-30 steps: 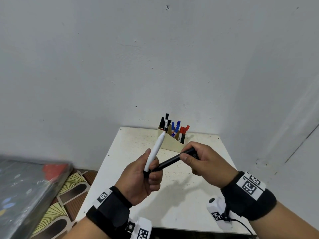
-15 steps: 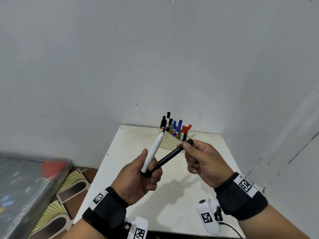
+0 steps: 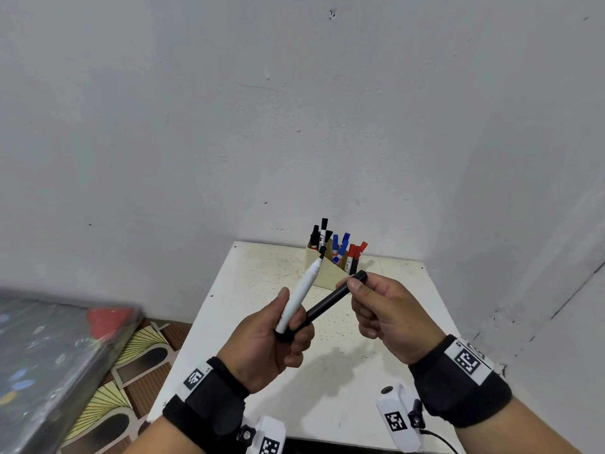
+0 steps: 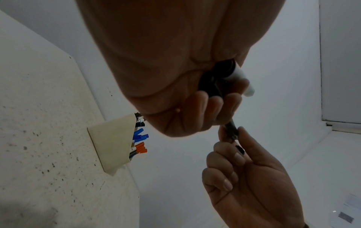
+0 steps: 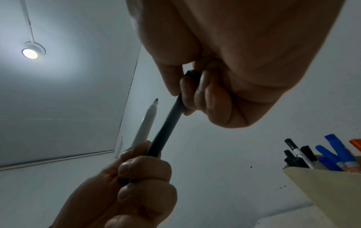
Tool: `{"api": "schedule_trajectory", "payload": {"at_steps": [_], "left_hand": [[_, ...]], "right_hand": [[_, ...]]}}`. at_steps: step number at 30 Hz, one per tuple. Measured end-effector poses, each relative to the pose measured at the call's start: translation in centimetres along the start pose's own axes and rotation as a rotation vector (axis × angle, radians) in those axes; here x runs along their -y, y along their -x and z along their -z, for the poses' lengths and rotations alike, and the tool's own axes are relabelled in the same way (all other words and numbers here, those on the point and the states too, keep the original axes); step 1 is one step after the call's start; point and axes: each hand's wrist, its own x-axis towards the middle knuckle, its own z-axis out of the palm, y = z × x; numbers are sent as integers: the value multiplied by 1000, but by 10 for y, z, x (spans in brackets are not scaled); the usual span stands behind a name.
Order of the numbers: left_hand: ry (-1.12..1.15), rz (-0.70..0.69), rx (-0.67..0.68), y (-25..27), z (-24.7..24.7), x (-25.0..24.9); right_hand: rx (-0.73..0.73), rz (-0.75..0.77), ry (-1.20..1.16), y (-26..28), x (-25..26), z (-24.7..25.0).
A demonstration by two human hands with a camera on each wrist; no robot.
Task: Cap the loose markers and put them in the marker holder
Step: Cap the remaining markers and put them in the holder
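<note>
Tabletop: off-white, speckled with dark spots, set in a corner of pale grey walls. Marker holder: cream, at the far edge, holding black, blue and red capped markers. Left hand: fingers curled round an uncapped white marker, tip up, and a black marker. Right hand: fingers pinching the black marker's far end. Patterned floor at left; ceiling lamp lit.

White table in corner of plain white walls; patterned floor; ceiling lamp lit.
</note>
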Motion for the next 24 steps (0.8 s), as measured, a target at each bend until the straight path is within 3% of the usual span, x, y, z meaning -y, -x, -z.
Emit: {"api": "schedule_trajectory", "payload": {"at_steps": [6,13,24], "left_hand": [[-169,-67,-87,5,3,2],[-378,-191,-203,7,-6,6],[-556,-273,-157,20,-15,-1]], "right_hand": [[-187,123,-44,4,30,11],[-127,118,2,13,38,-7],[-56,104,61,25,38,-19]]}}
